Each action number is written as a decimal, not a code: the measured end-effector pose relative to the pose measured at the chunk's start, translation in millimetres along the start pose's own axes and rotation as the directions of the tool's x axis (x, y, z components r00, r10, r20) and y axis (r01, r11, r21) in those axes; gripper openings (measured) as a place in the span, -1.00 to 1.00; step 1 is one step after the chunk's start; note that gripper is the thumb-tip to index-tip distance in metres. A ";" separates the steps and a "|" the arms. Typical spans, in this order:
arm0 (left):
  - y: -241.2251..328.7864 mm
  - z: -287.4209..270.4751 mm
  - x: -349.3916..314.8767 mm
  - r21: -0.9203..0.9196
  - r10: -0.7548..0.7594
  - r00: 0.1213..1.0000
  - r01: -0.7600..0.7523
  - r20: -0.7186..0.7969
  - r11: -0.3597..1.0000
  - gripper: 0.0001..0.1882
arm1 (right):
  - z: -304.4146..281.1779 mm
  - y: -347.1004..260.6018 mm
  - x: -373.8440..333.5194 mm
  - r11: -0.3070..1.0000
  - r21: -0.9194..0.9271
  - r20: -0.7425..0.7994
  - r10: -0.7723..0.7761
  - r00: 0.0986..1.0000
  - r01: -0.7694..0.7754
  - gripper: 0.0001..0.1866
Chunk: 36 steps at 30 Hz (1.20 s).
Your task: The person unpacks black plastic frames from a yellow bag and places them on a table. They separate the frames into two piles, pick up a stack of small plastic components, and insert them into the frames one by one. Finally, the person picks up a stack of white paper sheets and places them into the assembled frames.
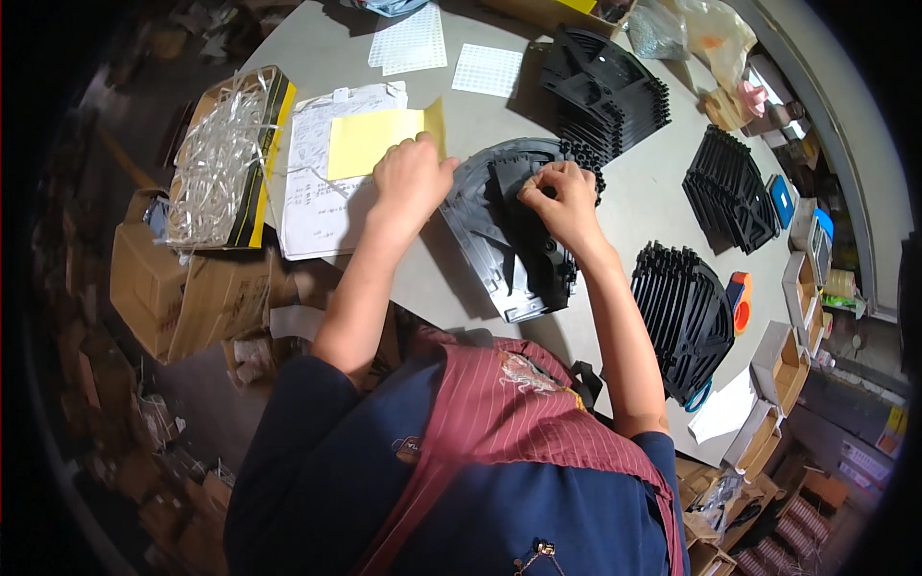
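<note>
1. Can see the left hand point(411, 184) at the right part of a yellow sheet point(365, 146), fingers bent, just by the sheet's raised edge; cannot tell whether gripping the paper or only resting there.
2. Can see the right hand point(569, 204) over a black part point(543, 257), thumb and fingertips drawn together; cannot tell whether pinching anything small.
3. Find the black part against a curved grey shell point(469, 213), on the desk point(619, 216) in front of the body, between the two forearms; cannot tell how far seated in the shell.
4. Note white handwritten sheets point(309, 216) under the yellow sheet, near the desk's left edge.
5. Left of these, note a black-and-yellow box point(279, 134) filled with clear strips point(219, 173), above an open cardboard box point(144, 283).
6. Beyond the shell, see a white label sheet point(488, 70) and a far stack of black frames point(605, 86).
7. To the right, see a slanted black stack point(730, 192), a nearer ribbed black stack point(680, 322) and an orange object point(740, 302) just beside the latter.
</note>
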<state>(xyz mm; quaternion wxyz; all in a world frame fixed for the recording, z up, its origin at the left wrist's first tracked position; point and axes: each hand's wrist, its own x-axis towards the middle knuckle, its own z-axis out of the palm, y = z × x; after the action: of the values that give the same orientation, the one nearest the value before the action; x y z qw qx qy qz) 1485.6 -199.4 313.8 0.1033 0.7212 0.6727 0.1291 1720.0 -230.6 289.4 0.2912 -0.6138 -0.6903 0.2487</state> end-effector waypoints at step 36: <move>-107.1 -8.1 -37.3 -0.818 -0.537 0.747 -0.015 -0.392 0.575 -0.39 | 24.1 68.7 -106.6 0.871 0.426 0.021 0.262 0.965 -0.246 -0.17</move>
<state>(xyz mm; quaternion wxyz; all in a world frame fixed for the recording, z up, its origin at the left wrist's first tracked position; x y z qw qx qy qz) 1379.6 -228.9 285.1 0.2037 0.4056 0.6477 0.6119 1759.4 -327.6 213.9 0.3956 -0.6251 -0.5274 0.4178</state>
